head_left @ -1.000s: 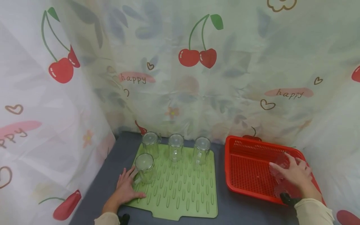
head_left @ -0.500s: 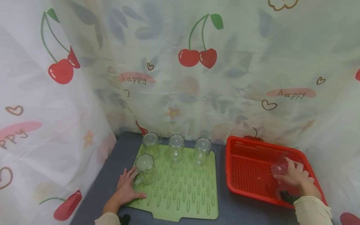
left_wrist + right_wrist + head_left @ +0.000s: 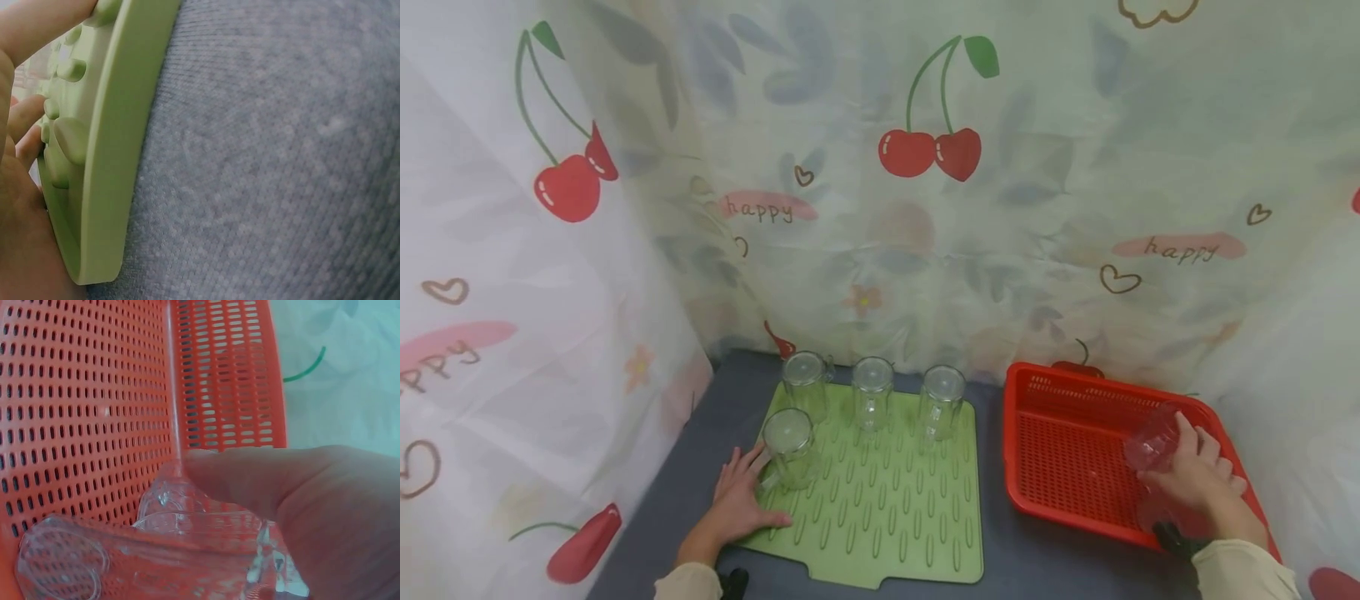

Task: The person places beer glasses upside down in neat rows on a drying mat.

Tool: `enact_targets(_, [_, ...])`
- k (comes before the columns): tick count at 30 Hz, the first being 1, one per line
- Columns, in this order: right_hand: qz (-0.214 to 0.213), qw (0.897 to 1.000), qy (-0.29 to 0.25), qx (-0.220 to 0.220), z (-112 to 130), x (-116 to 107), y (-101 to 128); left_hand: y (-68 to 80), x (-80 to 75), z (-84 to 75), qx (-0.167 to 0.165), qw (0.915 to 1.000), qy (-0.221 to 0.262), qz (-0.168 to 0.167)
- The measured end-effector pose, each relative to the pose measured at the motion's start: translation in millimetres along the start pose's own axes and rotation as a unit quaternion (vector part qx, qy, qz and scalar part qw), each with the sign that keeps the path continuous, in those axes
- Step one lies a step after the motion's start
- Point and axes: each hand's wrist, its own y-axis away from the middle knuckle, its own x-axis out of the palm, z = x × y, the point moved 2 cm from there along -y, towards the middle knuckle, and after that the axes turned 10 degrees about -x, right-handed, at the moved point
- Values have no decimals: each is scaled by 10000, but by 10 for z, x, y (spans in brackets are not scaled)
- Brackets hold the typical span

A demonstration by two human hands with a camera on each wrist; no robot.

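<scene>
Inside the red basket (image 3: 1011,442), my right hand (image 3: 1208,475) grips a clear glass mug (image 3: 1150,442), thumb on the near side and fingers over the far side. More clear glass (image 3: 144,562) lies beneath that hand on the basket floor. My left hand (image 3: 735,507) rests with spread fingers on the left edge of a green ridged mat (image 3: 917,517). Its fingertips are beside the handle of an upside-down glass mug (image 3: 790,454); whether they touch it I cannot tell. In the left wrist view, the thumb and fingers lie over the mat's raised rim (image 3: 115,156).
Along the mat's back edge stand three upside-down glass mugs: left (image 3: 805,392), middle (image 3: 872,396) and right (image 3: 942,404). A dark grey cloth (image 3: 1000,554) lies under mat and basket. Printed curtains (image 3: 850,250) close off the back and sides.
My right hand has closed its fingers round the glass mug in the basket and shifted it slightly. The left hand and the mugs on the mat stay put.
</scene>
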Motion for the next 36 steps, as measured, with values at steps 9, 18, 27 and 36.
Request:
enact_targets(9, [116, 9998, -103, 93, 5, -19, 170, -9, -7, -14, -46, 10000, 13, 74])
enact_targets(18, [521, 9975, -205, 426, 22, -36, 320, -12, 1, -7, -60, 10000, 19, 65])
enact_targets(27, [494, 9984, 206, 183, -18, -70, 315, -3, -9, -10, -46, 10000, 50, 36])
enact_targets(36, [486, 9985, 96, 216, -61, -116, 314, -4, -6, -3, 19, 10000, 23, 9])
